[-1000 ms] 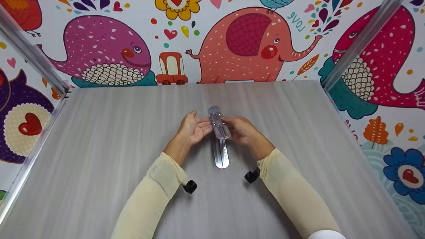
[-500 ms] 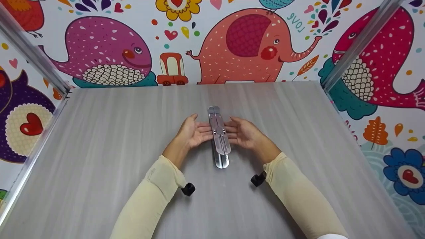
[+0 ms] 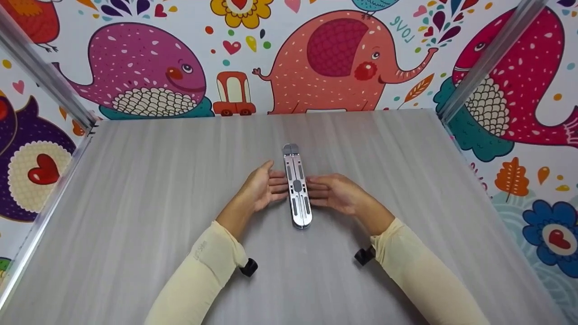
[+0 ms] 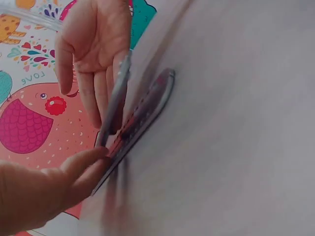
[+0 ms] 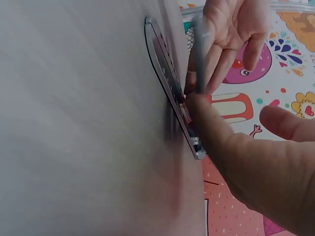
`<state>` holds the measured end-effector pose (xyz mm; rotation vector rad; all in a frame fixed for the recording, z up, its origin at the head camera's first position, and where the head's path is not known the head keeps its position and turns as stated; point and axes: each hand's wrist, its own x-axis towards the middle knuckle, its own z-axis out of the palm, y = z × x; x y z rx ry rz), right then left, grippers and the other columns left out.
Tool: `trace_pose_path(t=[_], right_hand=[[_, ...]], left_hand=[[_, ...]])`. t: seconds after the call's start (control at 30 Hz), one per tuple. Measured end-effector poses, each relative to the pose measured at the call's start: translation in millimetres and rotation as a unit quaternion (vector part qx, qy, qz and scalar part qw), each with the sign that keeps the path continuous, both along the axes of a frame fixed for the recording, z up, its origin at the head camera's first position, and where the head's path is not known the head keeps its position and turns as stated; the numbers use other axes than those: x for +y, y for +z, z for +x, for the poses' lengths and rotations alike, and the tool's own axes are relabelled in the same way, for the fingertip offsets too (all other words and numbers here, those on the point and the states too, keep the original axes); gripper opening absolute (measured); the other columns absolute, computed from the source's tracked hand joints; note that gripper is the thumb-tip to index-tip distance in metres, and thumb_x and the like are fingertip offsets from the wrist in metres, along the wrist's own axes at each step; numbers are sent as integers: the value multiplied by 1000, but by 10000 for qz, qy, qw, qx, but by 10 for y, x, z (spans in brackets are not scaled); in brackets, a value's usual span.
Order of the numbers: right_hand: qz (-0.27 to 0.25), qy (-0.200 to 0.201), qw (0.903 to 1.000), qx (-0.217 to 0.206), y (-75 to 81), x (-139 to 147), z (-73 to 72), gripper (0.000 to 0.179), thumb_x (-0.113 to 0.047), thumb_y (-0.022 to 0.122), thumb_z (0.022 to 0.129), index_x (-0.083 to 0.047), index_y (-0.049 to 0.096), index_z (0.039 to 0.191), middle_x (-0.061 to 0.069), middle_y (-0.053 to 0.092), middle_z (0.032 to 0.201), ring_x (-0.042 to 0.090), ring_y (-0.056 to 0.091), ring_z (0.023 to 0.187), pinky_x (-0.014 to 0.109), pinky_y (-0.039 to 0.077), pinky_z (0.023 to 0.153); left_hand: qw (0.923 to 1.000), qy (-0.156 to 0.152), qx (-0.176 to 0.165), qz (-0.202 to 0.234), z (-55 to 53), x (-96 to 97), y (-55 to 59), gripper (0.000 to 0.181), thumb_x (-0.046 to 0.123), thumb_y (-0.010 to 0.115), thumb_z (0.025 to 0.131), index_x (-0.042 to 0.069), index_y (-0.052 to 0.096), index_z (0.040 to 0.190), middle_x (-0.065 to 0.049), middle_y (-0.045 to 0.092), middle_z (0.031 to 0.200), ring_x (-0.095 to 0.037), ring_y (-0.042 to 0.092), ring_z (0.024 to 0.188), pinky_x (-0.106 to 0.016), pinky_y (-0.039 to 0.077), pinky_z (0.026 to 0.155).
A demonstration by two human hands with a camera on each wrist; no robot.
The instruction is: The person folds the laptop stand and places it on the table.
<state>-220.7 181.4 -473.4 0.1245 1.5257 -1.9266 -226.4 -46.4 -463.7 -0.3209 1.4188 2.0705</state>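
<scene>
A silver folding laptop stand (image 3: 298,198) with grey pads lies lengthwise on the table between both hands. Seen from the side in the left wrist view, its upper section (image 4: 117,98) is tilted up from the lower section (image 4: 156,105), joined at the far end. My left hand (image 3: 261,186) has its fingers straight, palm facing the stand, fingertips at its left edge. On the opposite edge, my right hand (image 3: 341,194) mirrors it with fingers extended. Some fingertips are hidden by the stand, so firm contact cannot be told.
The grey wood-grain table (image 3: 158,180) runs back to a wall (image 3: 253,54) printed with cartoon animals. Metal posts (image 3: 492,63) rise at the far corners. A black wrist piece (image 3: 249,267) hangs from each cream sleeve (image 3: 203,275).
The stand's upper section has folded down toward me, now lining up over the lower one. The right hand has let go of it and shifted right and nearer; the left has come slightly nearer.
</scene>
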Motion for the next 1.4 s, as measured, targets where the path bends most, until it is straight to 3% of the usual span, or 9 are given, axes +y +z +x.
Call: trace_pose_path(t=[0.17,0.23,0.3,0.37,0.47,0.57,0.67,0.93,1.4], right_hand=[[318,304,9972,602,-8,31,115,54,-6,55,101,13,38,149,31,48,149,39,56,134,47,45,113],[735,549,9896,1105,-25,37,169,56,-5,59,99,12,40,149,30,51,148,39,58,131,45,50,109],[1352,844,9689,1894,-49,35,223,58,-5,67,95,8,46,147,27,56,145,37,62,127,44,53,105],[2146,1145,9281,2820,-70,28,284,63,-9,76,90,2,50,147,22,60,142,34,66,120,44,56,100],[3373,1537,8340,4087,-83,-2,379,75,-21,87,81,-6,54,147,16,65,138,29,68,117,45,55,100],[4174,1856,7517,4758,-83,-46,462,81,-30,91,76,-8,56,145,13,72,126,25,69,107,44,55,93],[4535,2025,7065,5042,-81,-96,515,77,-33,91,75,-6,59,139,9,76,107,20,66,89,42,56,80],[5015,2085,6461,5362,-97,-151,452,72,-35,87,76,-3,62,135,12,74,82,26,67,73,45,56,67],[5005,1807,6688,5192,-143,-92,198,70,-35,91,65,-11,72,127,7,78,89,23,62,72,43,55,72]], left_hand=[[9869,-542,893,-1226,107,-28,41,63,39,29,111,-10,43,147,-25,46,154,-36,42,146,-48,33,122],[9569,-1059,1682,-2119,172,-29,44,56,34,37,110,-7,51,144,-21,52,151,-33,45,144,-47,34,122],[8981,-1631,2636,-3121,258,-12,39,48,28,50,106,-3,57,141,-19,58,145,-33,51,140,-48,37,119],[8198,-2085,3435,-4081,360,26,23,52,27,65,99,2,57,143,-19,58,145,-38,49,139,-54,37,118],[7408,-2654,3734,-4912,526,108,-4,78,32,80,88,13,45,154,-19,43,158,-49,32,148,-74,30,112],[6955,-2907,3531,-5542,652,192,-32,91,40,83,84,23,36,160,-16,31,166,-54,18,152,-88,23,102],[6674,-2817,3600,-5880,703,253,-56,87,39,84,83,21,41,157,-16,38,162,-54,25,149,-90,24,97],[6344,-2749,3846,-6116,588,297,-82,84,37,86,80,16,49,153,-21,50,150,-54,39,139,-88,33,93],[6310,-2897,3967,-6005,316,319,-134,85,38,87,80,22,47,154,-18,53,150,-50,47,136,-80,45,89]])
